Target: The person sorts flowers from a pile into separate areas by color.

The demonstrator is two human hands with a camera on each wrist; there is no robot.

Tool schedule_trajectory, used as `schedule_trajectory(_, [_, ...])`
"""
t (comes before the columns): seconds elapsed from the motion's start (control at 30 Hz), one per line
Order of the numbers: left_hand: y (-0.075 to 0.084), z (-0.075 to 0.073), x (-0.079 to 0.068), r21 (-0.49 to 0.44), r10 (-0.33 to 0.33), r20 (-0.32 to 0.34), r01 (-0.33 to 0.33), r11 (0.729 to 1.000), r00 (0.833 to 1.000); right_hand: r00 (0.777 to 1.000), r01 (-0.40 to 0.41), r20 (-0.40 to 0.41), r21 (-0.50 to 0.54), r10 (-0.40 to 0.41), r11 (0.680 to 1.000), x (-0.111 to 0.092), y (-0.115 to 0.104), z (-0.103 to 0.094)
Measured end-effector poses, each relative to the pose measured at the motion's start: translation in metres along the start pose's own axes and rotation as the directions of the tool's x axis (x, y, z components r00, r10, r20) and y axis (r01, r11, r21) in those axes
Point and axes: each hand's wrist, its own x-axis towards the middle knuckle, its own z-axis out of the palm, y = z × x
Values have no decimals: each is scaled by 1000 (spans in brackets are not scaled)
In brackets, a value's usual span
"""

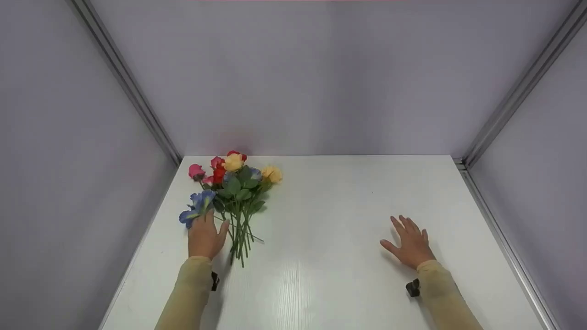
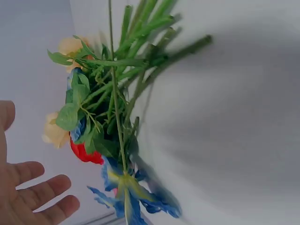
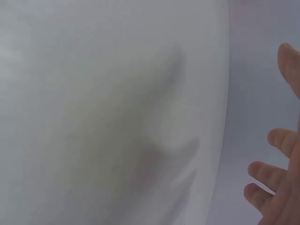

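On the left of the table, a bunch of artificial flowers (image 1: 243, 195) lies with its blooms toward the back wall and its green stems (image 1: 239, 238) toward the front. Red, pink and yellow roses and some blue blooms make up the bunch. A blue iris (image 1: 198, 205) lies at its left side, its thin stem (image 2: 116, 93) crossing the other stems in the left wrist view. My left hand (image 1: 203, 236) is over the iris's near edge, fingers spread and holding nothing. Far to the right, my right hand (image 1: 410, 243) hovers over the table with fingers apart, casting a shadow.
The white table (image 1: 330, 206) is enclosed by pale grey panels at the back (image 1: 298, 78) and both sides. Metal corner posts (image 1: 133, 87) run up at the back left and back right. A small black device (image 1: 413, 288) is worn at each wrist.
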Motion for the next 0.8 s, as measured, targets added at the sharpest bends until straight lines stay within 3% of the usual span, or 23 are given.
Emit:
schedule_trajectory(0.17, [11,9,12,-10,-58,77,59,998,995,999,47,-7,15,-47,999,10,-20,9])
schedule_trajectory(0.4, [14,38,22,-26,-97,174,103,994,980,996,86,12,7,-86,996,17,-39,19])
schedule_trajectory(0.57, [11,54,27,-21,-147,225,156,988,963,995,103,17,-6,-103,995,17,-46,23])
schedule_trajectory(0.8, [14,62,30,-8,-188,297,200,980,936,992,121,20,8,-121,993,17,-48,24])
